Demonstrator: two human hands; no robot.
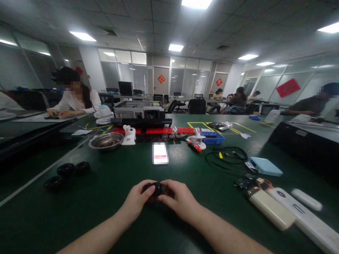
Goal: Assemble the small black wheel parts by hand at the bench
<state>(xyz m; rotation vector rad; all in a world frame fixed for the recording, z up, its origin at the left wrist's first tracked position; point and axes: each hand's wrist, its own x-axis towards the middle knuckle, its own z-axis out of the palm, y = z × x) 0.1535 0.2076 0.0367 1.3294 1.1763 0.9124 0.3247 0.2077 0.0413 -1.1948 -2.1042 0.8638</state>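
Observation:
Low over the near middle of the green table (127,155), my left hand (137,197) is closed round a small black round part (158,188) that looks like a wheel. My right hand (180,197) meets it from the right, thumb and fingertips pinching at its side. The fingers hide much of the part. To the left, several similar black round pieces (66,169) with hollow middles lie together. Beyond my hands lies a white card-like thing (160,153), blurred out.
A metal bowl (106,141) of small parts, a red screwdriver (194,146) and a blue tray (212,137) stand farther back, before an opened computer case (140,113). Right of my hands are cables (227,155), a blue box (266,166) and a cream power bank (272,208). Other people sit around.

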